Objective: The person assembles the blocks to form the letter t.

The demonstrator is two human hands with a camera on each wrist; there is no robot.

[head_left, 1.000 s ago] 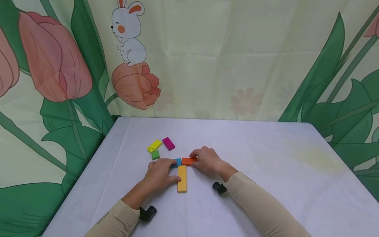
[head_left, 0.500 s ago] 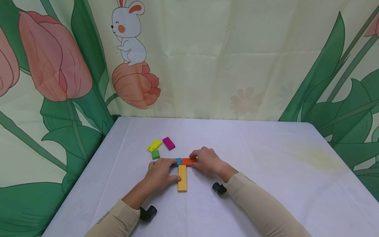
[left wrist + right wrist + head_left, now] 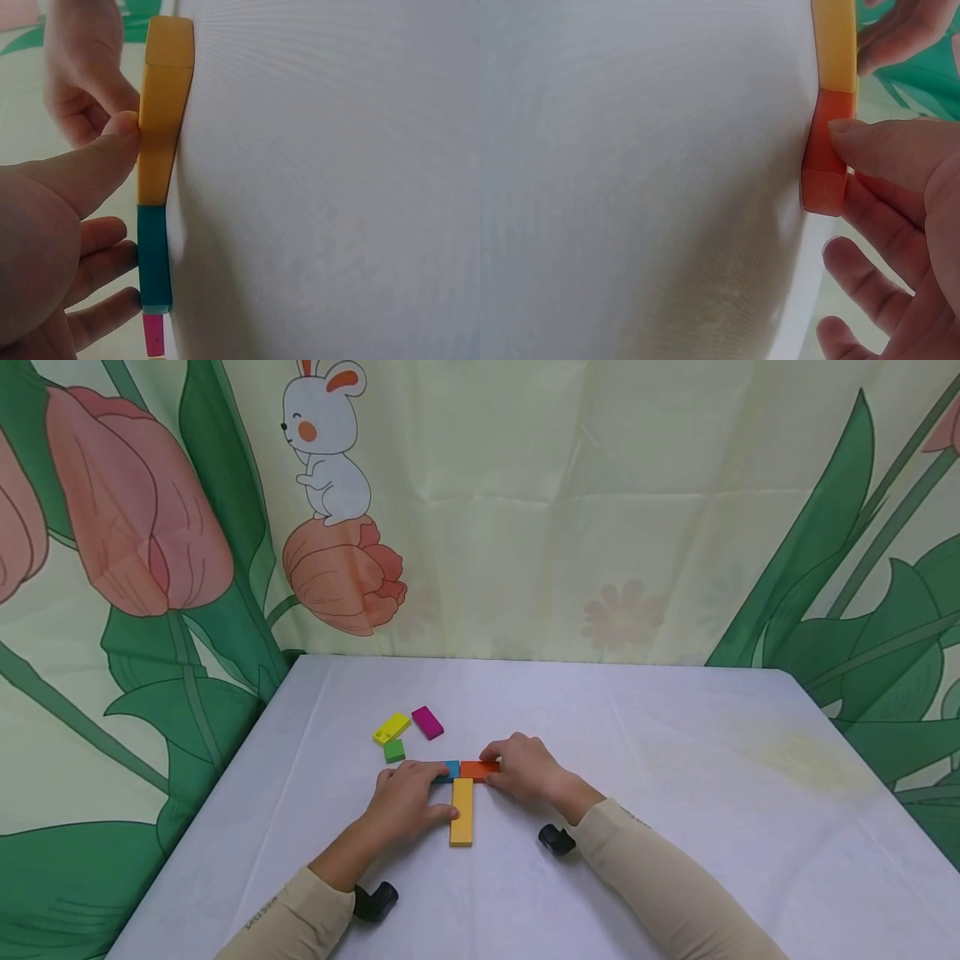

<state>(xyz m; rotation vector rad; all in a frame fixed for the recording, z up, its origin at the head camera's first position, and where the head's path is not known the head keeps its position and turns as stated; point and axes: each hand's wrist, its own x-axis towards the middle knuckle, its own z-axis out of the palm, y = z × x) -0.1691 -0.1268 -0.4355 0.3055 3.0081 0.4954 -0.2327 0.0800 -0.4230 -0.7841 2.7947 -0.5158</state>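
Note:
Three wooden blocks lie joined in a T on the table. The amber block (image 3: 462, 827) forms the stem, with a blue block (image 3: 453, 770) and an orange-red block (image 3: 474, 770) end to end across its far end. My left hand (image 3: 403, 799) is spread over the left side: its thumb touches the amber block's side, and its fingers rest on the blue block, partly hiding it. With thumb and finger, my right hand (image 3: 525, 766) pinches the orange-red block's right end, seen close up in the right wrist view.
Behind the left hand lie a yellow block (image 3: 392, 728), a magenta block (image 3: 427, 722) and a small green block (image 3: 393, 751). A white cloth covers the table (image 3: 637, 760). Black wrist devices (image 3: 376, 902) hang under both sleeves. A printed curtain (image 3: 510, 527) stands behind.
The amber block's far end shifts very slightly to the right. Both hands stay in nearly the same place, and the other blocks do not visibly move.

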